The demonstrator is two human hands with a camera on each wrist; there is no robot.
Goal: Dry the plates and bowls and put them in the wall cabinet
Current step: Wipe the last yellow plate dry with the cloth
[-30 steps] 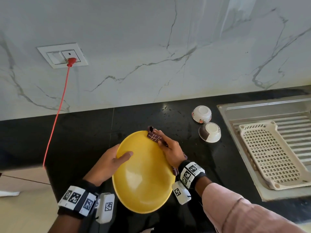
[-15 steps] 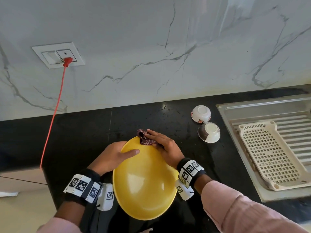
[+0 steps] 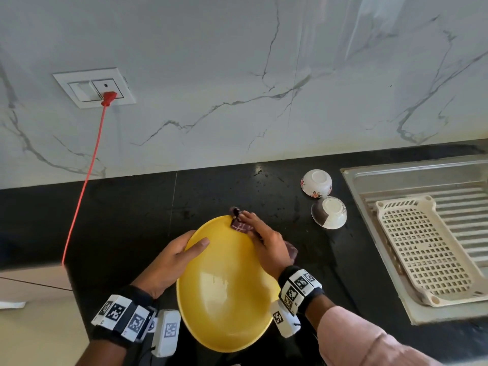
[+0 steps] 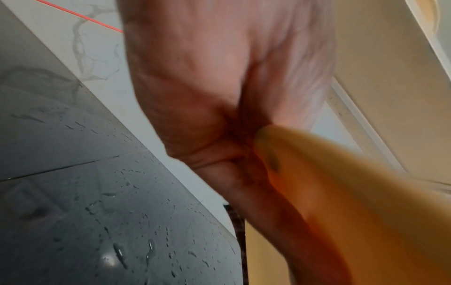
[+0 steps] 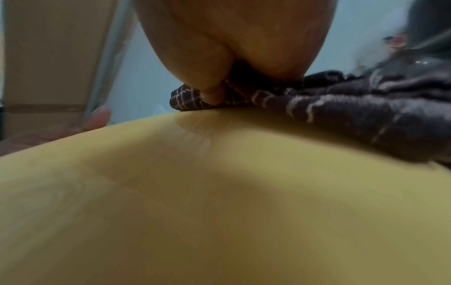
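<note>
Head view, left to right: red cord runs from the wall socket down to the black counter.

Left hand grips the left rim of the yellow plate, thumb on the upper face, fingers curled under. Left wrist view confirms the rim is wedged in the palm crease. The plate is held tilted above the counter, in front of the body.

Right hand presses a dark checked cloth onto the plate's far rim; the fingers lie fairly straight on top, with the cloth bunched under and behind the palm. Right wrist view: a fingertip pins the cloth against the plate surface.

Step in hand, my read: drying the first plate, wiping around the rim. A glossy patch mid-plate may still be wet, hard to say. The next move probably calls for turning the plate in the left hand so the cloth reaches the rest of the rim and the underside, then carrying it to the wall cabinet, which is not in view.

Further right, counts:
- 1 plate
- 2 bowls, both upside down on the counter, just beside each other: floral bowl, brown-and-white bowl
- 1 cloth
- 1 plastic drain tray on the steel sink drainboard, nothing visible on it
</note>
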